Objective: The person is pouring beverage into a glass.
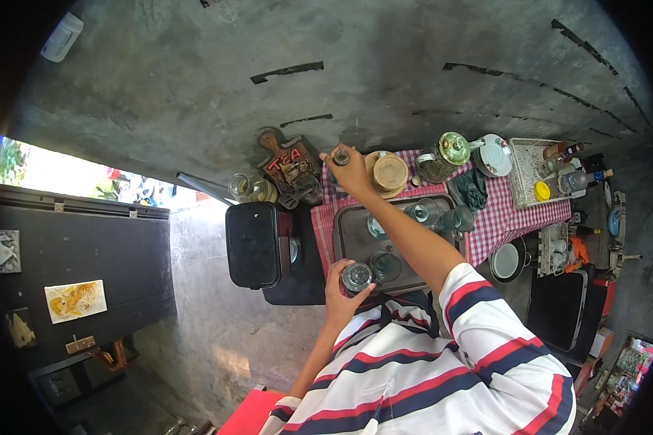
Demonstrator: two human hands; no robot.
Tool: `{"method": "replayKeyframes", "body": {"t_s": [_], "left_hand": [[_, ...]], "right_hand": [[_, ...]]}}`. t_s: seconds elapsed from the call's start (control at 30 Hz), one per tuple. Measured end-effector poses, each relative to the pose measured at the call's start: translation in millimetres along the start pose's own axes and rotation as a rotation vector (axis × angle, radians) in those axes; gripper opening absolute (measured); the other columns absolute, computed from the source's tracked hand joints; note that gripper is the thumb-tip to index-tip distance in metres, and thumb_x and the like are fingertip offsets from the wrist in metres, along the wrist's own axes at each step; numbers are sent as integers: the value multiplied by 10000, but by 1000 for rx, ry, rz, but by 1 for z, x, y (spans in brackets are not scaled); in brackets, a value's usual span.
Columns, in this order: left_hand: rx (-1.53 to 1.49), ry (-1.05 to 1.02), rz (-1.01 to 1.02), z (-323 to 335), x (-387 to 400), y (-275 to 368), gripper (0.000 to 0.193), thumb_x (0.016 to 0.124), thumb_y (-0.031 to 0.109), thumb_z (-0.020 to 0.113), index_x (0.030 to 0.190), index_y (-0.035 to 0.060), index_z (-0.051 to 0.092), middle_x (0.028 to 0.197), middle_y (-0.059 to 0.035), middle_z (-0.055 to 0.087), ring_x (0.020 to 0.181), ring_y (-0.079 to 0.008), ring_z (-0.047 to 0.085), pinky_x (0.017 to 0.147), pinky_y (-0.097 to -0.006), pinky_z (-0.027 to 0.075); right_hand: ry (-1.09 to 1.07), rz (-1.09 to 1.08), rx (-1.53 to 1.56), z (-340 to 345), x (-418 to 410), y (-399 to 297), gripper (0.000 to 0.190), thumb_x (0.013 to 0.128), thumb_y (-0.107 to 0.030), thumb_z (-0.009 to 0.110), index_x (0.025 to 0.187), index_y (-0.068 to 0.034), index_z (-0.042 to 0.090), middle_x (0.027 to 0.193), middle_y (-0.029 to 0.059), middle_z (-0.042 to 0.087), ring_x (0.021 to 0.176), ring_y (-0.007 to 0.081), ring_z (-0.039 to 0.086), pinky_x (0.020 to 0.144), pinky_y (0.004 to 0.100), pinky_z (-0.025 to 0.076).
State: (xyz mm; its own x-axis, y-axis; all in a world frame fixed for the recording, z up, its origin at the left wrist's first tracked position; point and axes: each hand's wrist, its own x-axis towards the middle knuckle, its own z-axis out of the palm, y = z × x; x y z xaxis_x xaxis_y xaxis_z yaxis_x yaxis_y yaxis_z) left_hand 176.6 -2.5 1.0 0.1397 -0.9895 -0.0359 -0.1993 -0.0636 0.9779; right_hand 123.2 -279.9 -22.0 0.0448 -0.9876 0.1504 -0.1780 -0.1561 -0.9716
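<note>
My left hand (340,299) grips a clear drinking glass (357,277) at the near left edge of a dark serving tray (353,231). Several more glasses stand on that tray, among them an upright glass (386,266) beside my left hand and a greenish glass (457,218) at the right. Stretched over the tray, my right arm reaches toward the wall. My right hand (353,173) holds a small round-topped object (341,157), perhaps a bottle neck or lid knob; its lower part is hidden. To its right, a round wooden lid (390,173) rests on a wooden board.
A glass pitcher (435,166), dark cloth (468,189), stacked plates (492,155) and white wicker basket (522,163) occupy the checked tablecloth (500,217). At left are a black-lidded container (253,244), glass jug (250,187), slotted spatula (289,201) and lettered wooden board (288,163).
</note>
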Motion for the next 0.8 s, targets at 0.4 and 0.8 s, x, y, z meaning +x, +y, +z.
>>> {"method": "replayKeyframes", "body": {"t_s": [0.4, 0.8], "left_hand": [[-15, -57, 2, 10, 4, 7, 652, 731, 45, 857, 1266, 26, 483, 1209, -103, 534, 1109, -196, 577, 990, -324, 451], [-77, -81, 38, 29, 13, 18, 616, 703, 91, 871, 1217, 36, 538, 1200, -109, 555, 1066, -224, 598, 939, -341, 472]], "right_hand": [[-295, 55, -66, -25, 0, -1, 471, 741, -196, 848, 1118, -28, 620, 976, 71, 678, 857, 158, 618, 800, 326, 503], [-223, 67, -14, -97, -37, -56, 632, 808, -216, 781, 1362, -39, 532, 1265, 214, 626, 1209, 293, 598, 997, 380, 477]]}}
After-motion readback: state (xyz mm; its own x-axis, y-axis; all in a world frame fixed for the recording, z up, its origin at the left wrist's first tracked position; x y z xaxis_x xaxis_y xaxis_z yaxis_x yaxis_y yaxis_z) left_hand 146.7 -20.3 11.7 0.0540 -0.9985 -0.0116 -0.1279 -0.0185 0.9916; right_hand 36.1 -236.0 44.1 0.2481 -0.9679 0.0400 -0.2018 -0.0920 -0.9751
